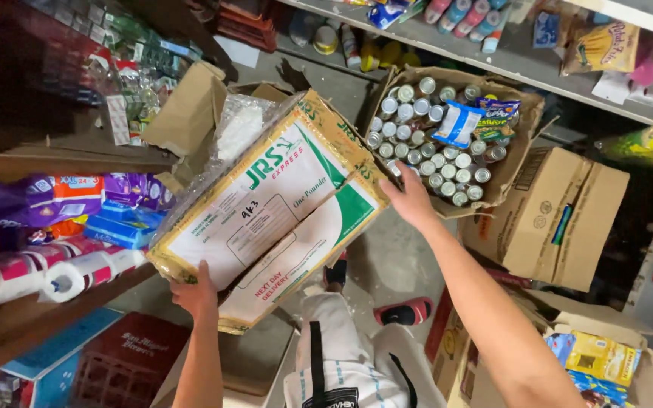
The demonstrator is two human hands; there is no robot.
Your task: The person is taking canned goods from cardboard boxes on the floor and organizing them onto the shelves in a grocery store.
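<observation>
Head view: left hand (194,293) grips the taped cardboard box's (266,204) near edge, right hand (410,200) clasps its far corner, holding it tilted mid-air, left of the open carton of cans (436,136), opposite grips steadying it.

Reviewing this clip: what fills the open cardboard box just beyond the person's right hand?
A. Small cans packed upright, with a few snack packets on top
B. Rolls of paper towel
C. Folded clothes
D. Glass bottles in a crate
A: the open box past the right hand holds rows of round silver can tops, with a white-and-blue packet lying on them.
</observation>
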